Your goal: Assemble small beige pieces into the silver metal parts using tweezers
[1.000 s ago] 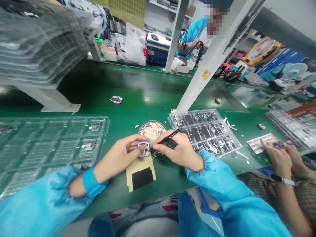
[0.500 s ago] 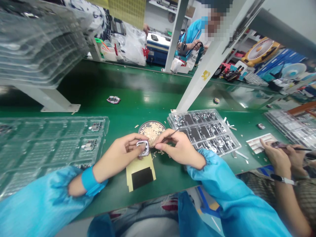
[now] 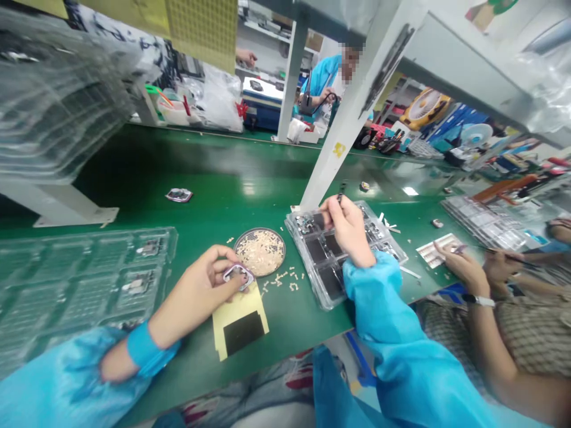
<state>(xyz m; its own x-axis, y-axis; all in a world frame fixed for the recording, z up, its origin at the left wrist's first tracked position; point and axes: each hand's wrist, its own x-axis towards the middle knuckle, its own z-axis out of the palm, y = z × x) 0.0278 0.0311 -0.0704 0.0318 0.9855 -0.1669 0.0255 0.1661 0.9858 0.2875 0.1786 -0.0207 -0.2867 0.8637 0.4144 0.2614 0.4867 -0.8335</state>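
Between the thumb and fingers of my left hand (image 3: 214,279) is a small whitish device frame (image 3: 239,275), just below a round dish (image 3: 263,251) of small beige pieces. Above a clear compartment tray (image 3: 322,270) of dark and silvery parts, my right hand (image 3: 345,223) is closed on a thin dark part (image 3: 342,190) that sticks up past the fingertips; whether a tool is also in it is unclear. Yellow paper with a black rectangle (image 3: 243,333) lies below my left hand.
A large clear tray (image 3: 80,285) holds a few parts at left. Stacked trays (image 3: 53,113) stand above it. A slanted white post (image 3: 334,142) rises behind my right hand. At right, another person's hands (image 3: 468,270) work over a white card (image 3: 439,251).
My right hand has moved from beside the device frame up and right over the parts tray. My left hand keeps its hold, with the frame tilted differently. The view has shifted to the right.
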